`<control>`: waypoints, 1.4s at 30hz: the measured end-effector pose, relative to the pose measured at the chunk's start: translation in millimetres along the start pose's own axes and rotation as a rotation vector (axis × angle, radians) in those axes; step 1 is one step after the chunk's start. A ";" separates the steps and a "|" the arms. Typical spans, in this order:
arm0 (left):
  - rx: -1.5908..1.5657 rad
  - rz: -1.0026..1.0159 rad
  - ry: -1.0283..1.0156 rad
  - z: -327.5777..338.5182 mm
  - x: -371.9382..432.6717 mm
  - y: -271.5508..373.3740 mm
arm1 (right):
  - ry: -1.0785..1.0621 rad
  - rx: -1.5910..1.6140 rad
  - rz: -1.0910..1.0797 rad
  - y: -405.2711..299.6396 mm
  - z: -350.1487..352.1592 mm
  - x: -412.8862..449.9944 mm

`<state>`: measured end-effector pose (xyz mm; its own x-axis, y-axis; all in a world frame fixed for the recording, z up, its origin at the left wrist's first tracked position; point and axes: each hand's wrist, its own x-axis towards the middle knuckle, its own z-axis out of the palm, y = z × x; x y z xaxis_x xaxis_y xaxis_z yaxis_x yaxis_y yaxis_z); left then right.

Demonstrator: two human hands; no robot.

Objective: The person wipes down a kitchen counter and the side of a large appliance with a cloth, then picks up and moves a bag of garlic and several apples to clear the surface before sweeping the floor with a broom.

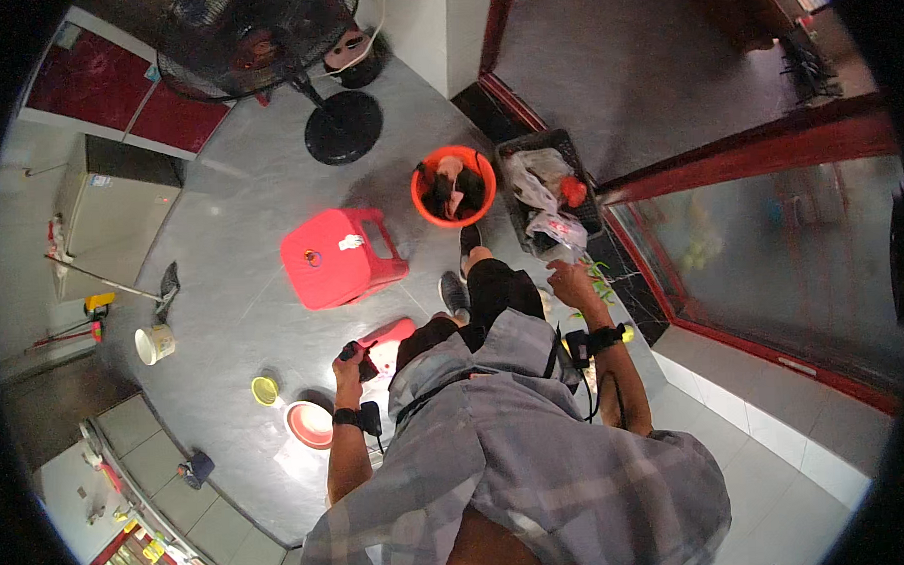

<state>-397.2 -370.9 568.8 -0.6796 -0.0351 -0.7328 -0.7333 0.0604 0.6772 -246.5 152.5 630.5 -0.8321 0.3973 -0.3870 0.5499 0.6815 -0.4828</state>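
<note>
My left hand (350,368) is closed around a small black object (367,366), whose kind I cannot tell. Below and to its left a red and white basin (310,425) stands on the floor, with a yellow-green round container (265,391) beside it. My right hand (569,282) reaches to the near end of a black plastic crate (517,228), at a clear plastic bag (558,234); whether its fingers grip the bag is unclear. More bags and a red item (573,191) lie in the crate. Green leafy stalks (600,283) are on the floor beside my right hand.
An orange bucket (419,201) with dark contents stands ahead of my feet. A red plastic stool (314,276) is to the left, a standing fan's base (343,127) beyond it. A white bucket (155,345) stands far left. The red-framed glass door (757,249) is at right.
</note>
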 end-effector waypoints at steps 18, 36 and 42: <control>0.266 0.001 -0.008 129.2 172.6 145.8 | -0.140 0.526 0.569 89.8 13.5 99.1; 0.618 -0.243 0.119 356.8 270.2 369.0 | 0.305 0.400 0.337 140.1 -103.9 373.2; 0.842 -0.114 -0.037 451.1 306.5 416.1 | 0.209 0.498 0.627 166.1 -49.1 382.6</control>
<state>-901.4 93.5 595.9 -0.5904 -0.0544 -0.8052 -0.5272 0.7814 0.3338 -477.1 447.9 440.8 -0.3293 0.7529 -0.5699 0.8430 -0.0375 -0.5367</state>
